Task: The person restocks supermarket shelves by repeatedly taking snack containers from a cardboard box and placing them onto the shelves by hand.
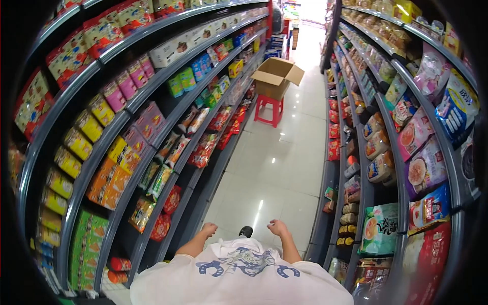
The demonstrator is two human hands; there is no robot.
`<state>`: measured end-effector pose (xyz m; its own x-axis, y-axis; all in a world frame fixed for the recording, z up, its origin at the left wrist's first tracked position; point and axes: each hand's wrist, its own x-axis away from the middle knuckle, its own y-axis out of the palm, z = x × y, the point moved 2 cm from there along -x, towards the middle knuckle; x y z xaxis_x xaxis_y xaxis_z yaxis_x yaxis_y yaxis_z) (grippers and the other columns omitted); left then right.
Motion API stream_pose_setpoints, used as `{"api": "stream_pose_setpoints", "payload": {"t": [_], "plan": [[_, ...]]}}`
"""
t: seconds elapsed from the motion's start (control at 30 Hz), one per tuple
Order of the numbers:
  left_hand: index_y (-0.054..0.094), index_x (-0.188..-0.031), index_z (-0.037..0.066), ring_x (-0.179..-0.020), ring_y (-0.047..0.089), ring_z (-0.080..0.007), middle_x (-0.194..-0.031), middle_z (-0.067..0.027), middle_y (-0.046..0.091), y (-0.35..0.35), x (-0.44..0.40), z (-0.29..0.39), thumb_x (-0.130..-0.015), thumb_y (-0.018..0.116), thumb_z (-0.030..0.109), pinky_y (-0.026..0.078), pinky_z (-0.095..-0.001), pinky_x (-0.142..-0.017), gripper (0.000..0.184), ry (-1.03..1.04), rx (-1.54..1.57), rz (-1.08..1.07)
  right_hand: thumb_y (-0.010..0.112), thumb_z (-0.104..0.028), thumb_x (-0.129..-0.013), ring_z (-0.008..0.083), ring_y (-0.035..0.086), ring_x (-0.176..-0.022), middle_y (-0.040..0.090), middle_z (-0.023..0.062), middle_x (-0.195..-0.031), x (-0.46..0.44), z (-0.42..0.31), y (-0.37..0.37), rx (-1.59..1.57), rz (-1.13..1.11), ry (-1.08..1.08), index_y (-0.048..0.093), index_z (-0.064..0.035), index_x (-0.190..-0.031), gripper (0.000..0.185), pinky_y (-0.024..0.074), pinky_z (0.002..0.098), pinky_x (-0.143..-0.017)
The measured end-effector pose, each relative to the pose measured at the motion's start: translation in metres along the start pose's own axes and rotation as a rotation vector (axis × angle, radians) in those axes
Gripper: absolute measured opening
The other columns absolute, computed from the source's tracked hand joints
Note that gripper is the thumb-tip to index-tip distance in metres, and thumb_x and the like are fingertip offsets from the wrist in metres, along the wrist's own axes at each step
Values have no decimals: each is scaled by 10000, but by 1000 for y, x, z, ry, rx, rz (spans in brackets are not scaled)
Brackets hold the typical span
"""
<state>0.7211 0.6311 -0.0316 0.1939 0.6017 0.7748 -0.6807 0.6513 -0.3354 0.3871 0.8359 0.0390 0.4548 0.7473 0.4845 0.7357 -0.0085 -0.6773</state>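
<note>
Low in the view, my left hand hangs over the aisle floor beside the left shelves, its fingers loosely curled and too small to make out clearly. On the other side of my white shirt, my right hand is held out over the tiles, fingers bent inward. Neither hand touches a shelf or a product. Further up the aisle an open cardboard box rests on a red plastic stool, well beyond both hands.
Shelves of packets and boxes line both sides. Yellow packages stand on the left; a green bag and a purple bag are on the right. Pale floor tiles run between them. One dark shoe shows below.
</note>
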Motion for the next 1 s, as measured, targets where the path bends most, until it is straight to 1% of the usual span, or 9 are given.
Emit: {"api": "stream_pose_setpoints", "payload": {"t": [0.07,0.13,0.2,0.27,0.37,0.5,0.63,0.8,1.0], "plan": [[662,-965,69,-673,600,-180,-821,-56,632,-2,-14,-2,-785,638,200,470,-333,-540,224,-49,-21,-5,627,-333,-785,279,653,-951,693,152,-995,-16,52,25,-53,73,69,639,-63,-1136,443,508,368,-857],[660,-964,65,-676,596,-180,-831,-60,629,-7,-28,2,-791,640,198,469,-338,-554,219,-79,-42,-43,612,-299,-802,239,660,-824,692,125,-891,-16,101,42,-189,-93,261,658,-46,-1027,342,523,406,-746],[660,-982,59,-688,600,-186,-857,-70,636,-16,-25,16,-798,638,190,474,-340,-570,227,-81,-68,-43,625,-275,-828,295,658,-848,677,145,-999,15,124,54,-609,-92,671,656,-34,-1008,302,520,439,-741],[659,-994,49,-693,602,-190,-875,-78,641,-20,-34,22,-802,635,182,476,-342,-579,235,-94,-71,-41,601,-237,-866,262,643,-805,661,120,-950,44,131,53,-780,-76,867,618,-33,-1039,268,520,451,-705],[654,-1000,24,-689,603,-192,-879,-87,644,-25,-50,27,-805,627,165,476,-342,-576,242,-151,-17,-21,578,-219,-885,259,635,-779,647,125,-958,61,152,67,-936,-11,936,576,-33,-1122,301,525,439,-687],[651,-1015,22,-692,603,-195,-886,-94,645,-14,-68,33,-828,621,169,483,-350,-579,239,-165,-37,-78,551,-232,-916,217,624,-790,640,114,-979,68,133,56,-1012,58,982,562,-59,-1123,270,533,384,-648],[611,-1003,19,-648,574,-193,-849,-95,616,0,-81,45,-842,606,163,450,-359,-569,217,-156,-55,-185,559,-231,-906,214,627,-819,636,100,-987,38,118,48,-1031,91,923,571,-63,-1130,280,534,393,-675],[657,-929,31,-610,576,-183,-804,-88,639,11,-109,78,-810,634,174,453,-335,-501,188,-120,-198,-214,571,-238,-889,216,630,-859,638,86,-989,29,92,8,-988,217,782,587,-70,-1089,261,529,397,-698],[646,-918,39,-582,561,-176,-767,-76,626,19,-132,142,-790,631,159,434,-331,-473,176,-13,-204,-221,562,-218,-882,223,635,-851,650,91,-970,66,122,19,-1043,284,1018,582,-58,-1113,282,527,414,-715]]}}
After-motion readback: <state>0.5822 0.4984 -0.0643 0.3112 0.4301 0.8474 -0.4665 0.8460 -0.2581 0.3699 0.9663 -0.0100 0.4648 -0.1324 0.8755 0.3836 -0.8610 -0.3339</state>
